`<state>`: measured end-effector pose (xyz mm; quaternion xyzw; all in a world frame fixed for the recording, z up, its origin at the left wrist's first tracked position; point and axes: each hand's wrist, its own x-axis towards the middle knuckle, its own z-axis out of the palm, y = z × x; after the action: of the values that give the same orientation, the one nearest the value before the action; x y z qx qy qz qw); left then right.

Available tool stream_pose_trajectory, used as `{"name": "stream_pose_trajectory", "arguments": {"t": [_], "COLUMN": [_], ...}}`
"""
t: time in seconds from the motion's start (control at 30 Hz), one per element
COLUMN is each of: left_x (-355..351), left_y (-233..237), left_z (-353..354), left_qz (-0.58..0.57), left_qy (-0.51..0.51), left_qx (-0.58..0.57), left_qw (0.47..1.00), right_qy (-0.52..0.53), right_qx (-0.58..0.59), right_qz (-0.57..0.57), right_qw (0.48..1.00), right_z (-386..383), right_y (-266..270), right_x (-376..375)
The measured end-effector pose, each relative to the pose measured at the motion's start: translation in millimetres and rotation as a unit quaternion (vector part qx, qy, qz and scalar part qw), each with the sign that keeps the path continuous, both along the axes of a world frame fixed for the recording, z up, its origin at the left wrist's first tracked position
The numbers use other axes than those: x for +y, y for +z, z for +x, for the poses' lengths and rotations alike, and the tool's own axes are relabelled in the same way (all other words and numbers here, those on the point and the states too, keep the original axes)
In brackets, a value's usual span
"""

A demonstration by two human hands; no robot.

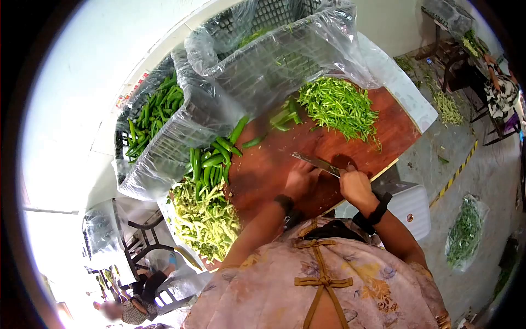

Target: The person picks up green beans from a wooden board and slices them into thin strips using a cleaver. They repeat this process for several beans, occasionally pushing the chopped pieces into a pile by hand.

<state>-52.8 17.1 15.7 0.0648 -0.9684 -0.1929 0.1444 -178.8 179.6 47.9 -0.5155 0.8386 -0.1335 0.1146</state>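
Observation:
My right hand (355, 185) is wrapped round the handle of a knife (316, 163), whose blade points left over the reddish-brown board (263, 181). Beside the blade, my left hand (300, 181) rests low over the board with its fingers near the metal; whatever is under them is too hard to make out. Shredded green pepper (339, 109) forms a heap at the board's upper right. Whole green peppers (211, 163) lie at its left side, above a pile of pale pepper cores (205, 225). A few flattened pepper pieces (285, 116) sit near the shreds.
Plastic-lined crates stand behind the board, one with whole peppers (156, 112). A white container (408, 208) is right of the board. A bag of greens (464, 233) lies on the floor. Other people appear at the lower left (137, 310) and far right (501, 90).

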Motion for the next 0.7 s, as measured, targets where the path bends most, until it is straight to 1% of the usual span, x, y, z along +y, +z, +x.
{"name": "stream_pose_trajectory", "arguments": {"t": [0.03,0.1,0.27,0.33,0.4,0.43,0.5,0.7], "left_x": [0,-1,-4,-5,-6,-8,-12,-14], "left_y": [-2,-4,-5,-8,-11,-13,-15,-6], "left_z": [0,-1,0,0,-2,-3,-3,-1], "left_qz": [0.003,-0.048,-0.031,-0.033,0.042,0.045,-0.035,-0.036], "left_qy": [0.000,0.001,-0.019,-0.024,-0.016,-0.017,-0.046,-0.053], "left_qx": [-0.001,0.009,0.032,0.037,0.051,0.055,0.093,0.094], "left_qw": [1.000,0.999,0.999,0.998,0.998,0.997,0.994,0.993], "right_qy": [0.005,0.008,0.005,-0.015,-0.017,-0.017,-0.018,-0.019], "right_qx": [-0.001,0.005,0.012,0.016,0.013,0.007,0.020,0.034], "right_qz": [0.005,0.014,0.015,0.014,0.026,0.036,0.031,0.040], "right_qw": [1.000,1.000,1.000,1.000,0.999,0.999,0.999,0.998], "right_z": [1,0,2,5,4,4,4,6], "right_y": [1,-1,2,6,9,10,7,8], "right_x": [0,-1,-6,-9,-10,-10,-13,-18]}}
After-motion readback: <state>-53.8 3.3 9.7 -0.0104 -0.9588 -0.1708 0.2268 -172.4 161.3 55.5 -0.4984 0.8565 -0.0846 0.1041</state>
